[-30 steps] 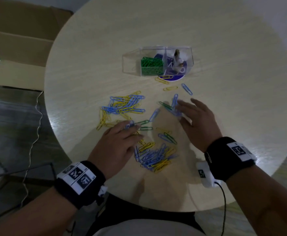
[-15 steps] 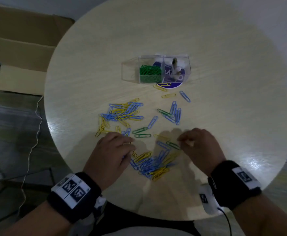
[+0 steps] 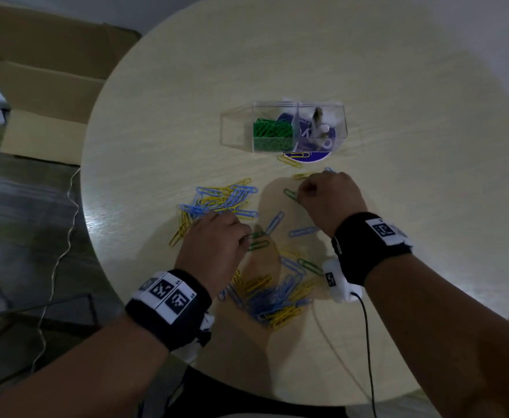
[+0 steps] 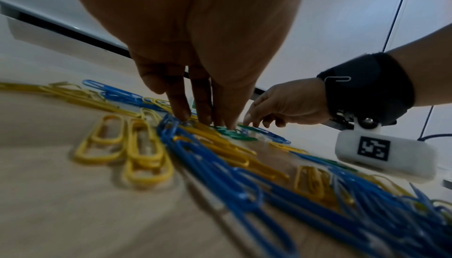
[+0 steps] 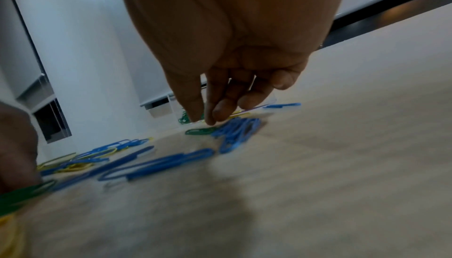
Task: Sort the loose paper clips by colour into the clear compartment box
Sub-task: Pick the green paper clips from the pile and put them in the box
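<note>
The clear compartment box (image 3: 238, 125) stands at the table's middle, with green clips (image 3: 273, 132) in its centre compartment. My right hand (image 3: 301, 193) is just in front of the box. In the right wrist view its thumb and forefinger (image 5: 195, 115) pinch the end of a green paper clip (image 5: 199, 131) that lies flat beside several blue ones. My left hand (image 3: 242, 238) points its straight fingers (image 4: 181, 111) down onto two green clips (image 3: 257, 240) at the edge of a mixed pile. Blue and yellow clips lie in one heap (image 3: 226, 197) at the left and another (image 3: 277, 297) near my wrists.
The round pale wooden table (image 3: 413, 206) drops off close behind my wrists. A purple-labelled item (image 3: 316, 131) fills the box's right compartment. Two yellow clips (image 3: 289, 160) lie just before the box. An open cardboard box (image 3: 45, 95) stands on the floor to the left.
My right hand has moved forward from the near pile to a green clip close to the box. My left hand has shifted forward onto the two green clips.
</note>
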A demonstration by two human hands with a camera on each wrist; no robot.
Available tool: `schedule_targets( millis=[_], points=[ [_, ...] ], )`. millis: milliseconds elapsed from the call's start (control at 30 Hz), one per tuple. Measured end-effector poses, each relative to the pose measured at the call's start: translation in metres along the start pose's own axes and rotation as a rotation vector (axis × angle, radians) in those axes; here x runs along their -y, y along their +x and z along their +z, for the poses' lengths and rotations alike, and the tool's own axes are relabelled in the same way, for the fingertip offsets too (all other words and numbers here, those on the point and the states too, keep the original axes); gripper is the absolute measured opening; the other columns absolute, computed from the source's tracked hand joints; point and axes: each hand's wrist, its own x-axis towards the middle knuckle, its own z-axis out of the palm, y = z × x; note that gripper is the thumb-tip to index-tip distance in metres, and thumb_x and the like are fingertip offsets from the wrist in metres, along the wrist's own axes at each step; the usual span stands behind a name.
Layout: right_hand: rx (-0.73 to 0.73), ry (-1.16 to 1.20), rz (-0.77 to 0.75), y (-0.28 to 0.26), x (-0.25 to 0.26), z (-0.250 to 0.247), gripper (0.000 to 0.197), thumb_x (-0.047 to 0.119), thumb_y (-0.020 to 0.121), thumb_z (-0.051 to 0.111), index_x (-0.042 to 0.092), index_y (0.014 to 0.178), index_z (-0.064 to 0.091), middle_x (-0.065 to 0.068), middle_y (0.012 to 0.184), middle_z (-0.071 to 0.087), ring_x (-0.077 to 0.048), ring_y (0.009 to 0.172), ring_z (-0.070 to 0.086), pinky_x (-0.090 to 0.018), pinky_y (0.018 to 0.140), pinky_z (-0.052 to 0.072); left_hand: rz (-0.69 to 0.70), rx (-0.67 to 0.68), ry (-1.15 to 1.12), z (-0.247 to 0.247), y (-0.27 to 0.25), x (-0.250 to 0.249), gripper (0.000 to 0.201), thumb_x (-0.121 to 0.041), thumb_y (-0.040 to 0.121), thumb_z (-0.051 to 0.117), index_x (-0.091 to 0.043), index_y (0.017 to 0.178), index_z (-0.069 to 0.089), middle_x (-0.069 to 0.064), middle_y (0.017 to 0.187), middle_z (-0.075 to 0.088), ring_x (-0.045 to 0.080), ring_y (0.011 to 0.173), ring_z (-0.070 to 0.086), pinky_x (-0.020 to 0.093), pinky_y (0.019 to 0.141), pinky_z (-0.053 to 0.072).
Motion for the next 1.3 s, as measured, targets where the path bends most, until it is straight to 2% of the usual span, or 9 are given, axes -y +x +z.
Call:
schedule_targets(
  millis=[133,333,500,600,833,933,1100,1233,1300],
  points=[
    [0.077,-0.019,-0.024,0.007,0.004,-0.002,0.015,0.032,0.076,0.069,0.024,0.089,0.071,-0.011,0.098,0.065,-0.036,0.098,0.055,-0.04,0.084,0.049,0.016,0.043,0.048,0.0,-0.001,0.001,0.024,-0.036,0.087,0.05,-0.025,0.093,0.071,-0.003,0.088,0.062,0.027,0.086,0.057,0.041,0.078,0.048],
    [0.137,-0.059,-0.03,0.01,0.013,-0.006,0.01,0.03,0.078,0.062,0.024,0.084,0.068,-0.01,0.095,0.064,-0.036,0.095,0.055,-0.04,0.083,0.048,0.06,0.06,0.112,-0.007,-0.004,-0.008,0.027,-0.044,0.085,0.054,-0.023,0.09,0.071,-0.002,0.085,0.063,0.028,0.084,0.057,0.039,0.072,0.048],
    [-0.023,0.161,0.048,-0.046,0.002,-0.03,0.009,0.022,0.078,0.064,0.022,0.087,0.064,0.001,0.074,0.066,-0.029,0.079,0.064,-0.037,0.071,0.051,0.095,0.079,0.092,-0.006,-0.006,-0.011,0.015,-0.036,0.08,0.057,-0.026,0.088,0.066,-0.003,0.082,0.059,0.027,0.084,0.055,0.039,0.068,0.047],
    [0.091,0.192,0.091,-0.092,-0.014,-0.028,0.013,0.024,0.074,0.07,0.028,0.085,0.066,0.008,0.069,0.063,-0.021,0.075,0.065,-0.033,0.069,0.052,0.057,0.072,0.052,-0.004,-0.005,-0.011,0.01,-0.03,0.077,0.068,-0.023,0.081,0.062,-0.002,0.08,0.057,0.028,0.084,0.054,0.04,0.07,0.046],
    [0.192,0.03,0.072,-0.112,-0.016,-0.002,0.015,0.021,0.075,0.064,0.023,0.089,0.069,-0.006,0.094,0.07,-0.03,0.093,0.063,-0.031,0.073,0.045,0.047,0.112,0.032,-0.002,-0.008,-0.013,0.01,-0.019,0.078,0.068,-0.02,0.086,0.062,0.002,0.079,0.059,0.032,0.083,0.055,0.044,0.069,0.049],
    [0.211,-0.024,0.05,-0.11,-0.016,-0.002,0.011,0.023,0.072,0.066,0.02,0.083,0.066,-0.01,0.09,0.063,-0.035,0.088,0.059,-0.032,0.07,0.041,0.045,0.091,0.016,-0.007,-0.015,-0.018,0.009,-0.025,0.08,0.055,-0.02,0.086,0.06,0.003,0.082,0.057,0.031,0.081,0.056,0.044,0.07,0.048],
    [0.159,-0.008,0.043,-0.118,-0.016,-0.005,0.007,0.017,0.076,0.067,0.017,0.08,0.062,-0.01,0.081,0.065,-0.036,0.08,0.061,-0.033,0.065,0.042,0.293,0.21,-0.122,0.002,-0.052,-0.056,0.007,-0.027,0.083,0.056,-0.025,0.089,0.058,-0.001,0.087,0.056,0.024,0.083,0.054,0.04,0.069,0.049],
    [0.06,0.172,0.091,-0.133,-0.017,-0.01,0.016,0.013,0.078,0.072,0.022,0.09,0.065,0.0,0.076,0.067,-0.022,0.072,0.063,-0.025,0.063,0.042,0.327,0.212,-0.073,0.021,-0.055,-0.063,0.011,-0.026,0.085,0.06,-0.019,0.093,0.058,0.001,0.095,0.057,0.022,0.09,0.05,0.038,0.077,0.048],
    [0.032,0.289,0.112,-0.139,-0.014,-0.011,0.022,0.01,0.077,0.074,0.022,0.095,0.07,0.006,0.074,0.067,-0.007,0.068,0.062,-0.012,0.062,0.04,0.287,0.15,-0.155,0.018,-0.046,-0.06,0.012,-0.023,0.082,0.063,-0.019,0.092,0.058,0.0,0.093,0.056,0.022,0.09,0.048,0.035,0.081,0.044]
  ],
)
